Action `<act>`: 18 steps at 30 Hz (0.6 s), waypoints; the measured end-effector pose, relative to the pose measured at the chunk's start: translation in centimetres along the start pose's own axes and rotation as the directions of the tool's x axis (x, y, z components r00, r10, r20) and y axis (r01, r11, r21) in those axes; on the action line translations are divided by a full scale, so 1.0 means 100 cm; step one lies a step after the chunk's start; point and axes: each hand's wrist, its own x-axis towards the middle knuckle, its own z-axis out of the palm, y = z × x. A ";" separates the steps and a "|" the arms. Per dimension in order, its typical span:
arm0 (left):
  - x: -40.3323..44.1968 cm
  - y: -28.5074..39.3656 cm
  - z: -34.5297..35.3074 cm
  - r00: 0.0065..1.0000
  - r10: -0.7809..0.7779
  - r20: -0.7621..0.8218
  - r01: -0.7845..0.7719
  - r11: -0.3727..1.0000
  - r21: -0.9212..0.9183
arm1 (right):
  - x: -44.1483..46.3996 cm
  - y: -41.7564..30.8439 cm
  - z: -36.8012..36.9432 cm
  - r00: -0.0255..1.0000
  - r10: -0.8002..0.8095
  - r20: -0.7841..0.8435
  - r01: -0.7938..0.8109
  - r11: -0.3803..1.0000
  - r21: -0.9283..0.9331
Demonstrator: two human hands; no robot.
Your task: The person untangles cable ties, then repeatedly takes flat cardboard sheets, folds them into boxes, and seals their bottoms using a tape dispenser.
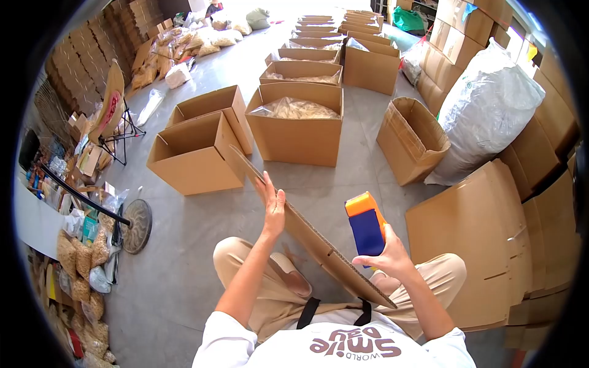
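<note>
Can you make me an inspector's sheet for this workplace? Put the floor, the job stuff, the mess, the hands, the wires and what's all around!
Surface: grey floor, with open boxes standing on it; several hold plastic bags.
Job's things: a cardboard sheet tilted in front of the person, and an orange-and-blue tool.
Clutter: filled bags heaped at the picture's left; flattened cardboard at its right.
Hands: the left hand touches the sheet, grip unclear; the right hand holds the tool.
Cables: nothing seen.
Surroundings: a chair, a round stand base and a big white sack.
</note>
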 end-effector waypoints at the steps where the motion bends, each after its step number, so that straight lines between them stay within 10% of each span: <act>1: -0.001 0.002 0.002 0.998 -0.052 -0.029 0.049 0.994 -0.100 | 0.001 0.002 -0.002 1.000 0.017 0.021 -0.015 0.996 -0.083; 3: -0.002 0.004 0.003 0.998 -0.059 -0.018 0.057 0.992 -0.111 | -0.002 0.008 0.003 0.992 0.043 0.121 -0.008 0.961 -0.276; 8: -0.011 0.006 -0.008 0.998 -0.061 -0.016 0.058 0.988 -0.146 | -0.007 -0.005 -0.001 0.906 0.282 0.315 -0.294 0.956 -0.012; 15: -0.027 0.016 -0.013 0.959 -0.113 -0.258 0.103 0.993 -0.050 | -0.008 0.025 0.003 0.955 0.281 0.097 -0.267 0.954 -0.139; 17: -0.025 0.038 -0.033 0.721 -0.686 0.098 0.656 0.630 -0.416 | -0.019 0.014 0.004 0.983 0.181 -0.032 -0.183 0.943 -0.277; 18: -0.023 0.017 -0.046 0.720 -0.657 0.224 0.684 0.617 -0.390 | -0.021 0.009 0.003 0.987 0.117 -0.106 -0.149 0.913 -0.379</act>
